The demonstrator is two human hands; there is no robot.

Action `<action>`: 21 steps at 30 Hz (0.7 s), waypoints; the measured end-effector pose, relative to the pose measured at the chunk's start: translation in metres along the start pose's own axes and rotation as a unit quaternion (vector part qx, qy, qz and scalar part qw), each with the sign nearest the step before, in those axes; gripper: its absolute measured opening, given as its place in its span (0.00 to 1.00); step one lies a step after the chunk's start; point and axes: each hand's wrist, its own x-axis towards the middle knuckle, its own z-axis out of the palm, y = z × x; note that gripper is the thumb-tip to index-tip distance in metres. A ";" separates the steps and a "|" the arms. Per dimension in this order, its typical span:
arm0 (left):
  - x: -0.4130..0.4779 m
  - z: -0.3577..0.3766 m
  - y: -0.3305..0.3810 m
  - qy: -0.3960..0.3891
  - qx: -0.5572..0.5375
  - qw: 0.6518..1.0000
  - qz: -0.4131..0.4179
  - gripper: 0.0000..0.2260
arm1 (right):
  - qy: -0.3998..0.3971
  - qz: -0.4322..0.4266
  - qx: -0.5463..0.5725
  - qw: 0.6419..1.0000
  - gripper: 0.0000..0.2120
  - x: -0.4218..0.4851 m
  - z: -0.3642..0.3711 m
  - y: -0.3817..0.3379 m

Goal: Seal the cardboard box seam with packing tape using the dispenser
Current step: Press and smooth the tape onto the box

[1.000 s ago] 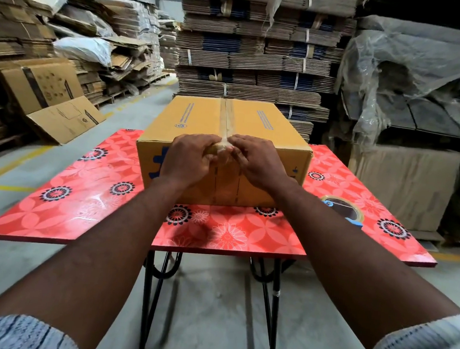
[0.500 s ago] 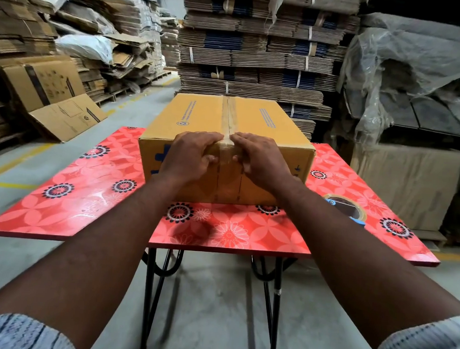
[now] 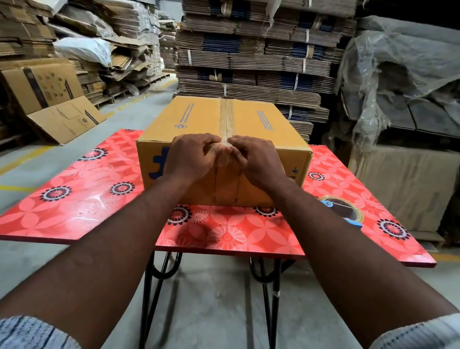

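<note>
We find a closed, smooth brown cardboard box (image 3: 226, 135) on the glossy red floral-print table (image 3: 83, 204), glossy tape strip (image 3: 225, 119) along its top seam. The left hand (image 3: 190, 156) and right hand (image 3: 257, 162), fingers curled, press the tape end over the near edge; half a second ago they lay flatter. The blue-handled tape dispenser (image 3: 341, 209) rests on the table, right of the box.

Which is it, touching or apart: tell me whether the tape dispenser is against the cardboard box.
Apart. The head view shows the tape dispenser lying on the red table right of the cardboard box, with bare tabletop between them.
</note>
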 end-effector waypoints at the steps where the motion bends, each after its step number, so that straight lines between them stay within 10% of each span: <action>1: 0.000 0.001 -0.001 0.001 0.010 1.000 0.005 0.15 | -0.001 -0.002 -0.003 1.000 0.18 0.000 0.000 0.000; 21: -0.001 -0.006 -0.014 -0.094 0.061 0.992 0.053 0.25 | -0.027 0.012 -0.017 0.999 0.28 -0.006 -0.003 -0.004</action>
